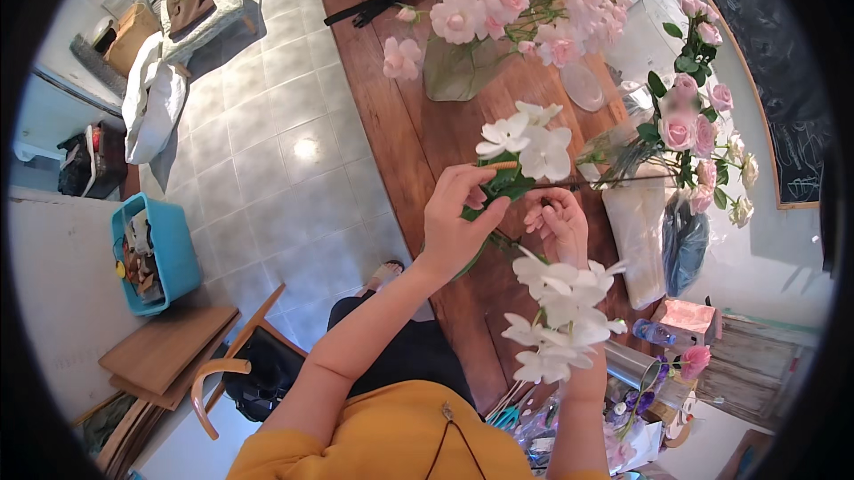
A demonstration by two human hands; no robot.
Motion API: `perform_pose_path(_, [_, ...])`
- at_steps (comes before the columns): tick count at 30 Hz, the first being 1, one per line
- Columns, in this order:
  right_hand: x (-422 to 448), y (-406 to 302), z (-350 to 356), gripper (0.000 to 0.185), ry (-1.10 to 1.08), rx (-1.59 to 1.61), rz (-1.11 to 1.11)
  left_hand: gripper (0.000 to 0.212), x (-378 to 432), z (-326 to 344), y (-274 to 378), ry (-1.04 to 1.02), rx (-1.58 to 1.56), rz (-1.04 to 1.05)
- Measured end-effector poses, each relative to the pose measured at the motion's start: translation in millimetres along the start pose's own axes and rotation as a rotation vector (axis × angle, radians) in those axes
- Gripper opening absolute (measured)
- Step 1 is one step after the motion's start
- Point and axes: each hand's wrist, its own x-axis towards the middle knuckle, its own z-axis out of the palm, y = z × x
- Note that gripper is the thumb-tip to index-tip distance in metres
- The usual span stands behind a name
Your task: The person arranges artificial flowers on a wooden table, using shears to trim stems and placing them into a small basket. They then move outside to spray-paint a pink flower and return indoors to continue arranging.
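White orchid blossoms (pixel 534 143) rise above green leaves (pixel 510 186) over the wooden table. My left hand (pixel 457 213) curls around these leaves, its thumb and fingers on either side. By its index fingertip lies a ribbed tan piece (pixel 499 165), which I cannot identify. A thin dark stem (pixel 594 181) stretches rightward past my hands. My right hand (pixel 560 220) pinches a small dark bit, perhaps part of a stem; the fingers partly hide it. A second spray of white orchid blossoms (pixel 557 300) hangs in front of my right forearm.
On the wooden table (pixel 400 126) a vase (pixel 460 69) holds pink roses (pixel 460 16). More roses (pixel 680 130) lean at the right, above wrapped bundles (pixel 637 240). Blue-handled scissors (pixel 505 418) and a metal cylinder (pixel 634 366) lie near me. A blue bin (pixel 180 253) stands left.
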Motion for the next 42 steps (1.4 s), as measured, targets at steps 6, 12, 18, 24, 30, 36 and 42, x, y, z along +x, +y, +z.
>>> perform_pose_path(6, [1.5, -0.2, 15.0, 0.024, 0.037, -0.201, 0.056, 0.026, 13.7, 3.8, -7.0, -0.082, 0.06, 0.165])
perform_pose_path(12, [3.0, 10.8, 23.7, 0.017, 0.097, -0.177, 0.032, 0.023, 23.8, 0.8, -18.4, -0.07, 0.094, 0.407])
perform_pose_path(18, [15.4, -2.3, 31.7, 0.021, 0.024, -0.332, -0.089, 0.024, 28.7, -3.8, -15.8, -0.094, 0.078, 0.362])
perform_pose_path(24, [15.1, -17.4, 50.2, 0.029, -0.138, -0.313, -0.171, 0.024, 25.9, -6.0, -4.6, -0.127, 0.153, 0.299])
perform_pose_path(30, [22.1, -28.5, 43.2, 0.015, -0.182, -0.94, -0.525, 0.017, 23.2, 3.1, 2.3, -0.121, 0.242, 0.258])
perform_pose_path(36, [23.6, -37.5, 42.2, 0.017, -0.205, -0.983, -0.595, 0.015, 21.2, 1.7, 3.7, -0.134, 0.223, 0.202])
perform_pose_path(42, [27.5, -34.2, 39.8, 0.016, -0.219, -0.998, -0.681, 0.015, 17.1, 1.8, 1.9, -0.15, 0.158, 0.066])
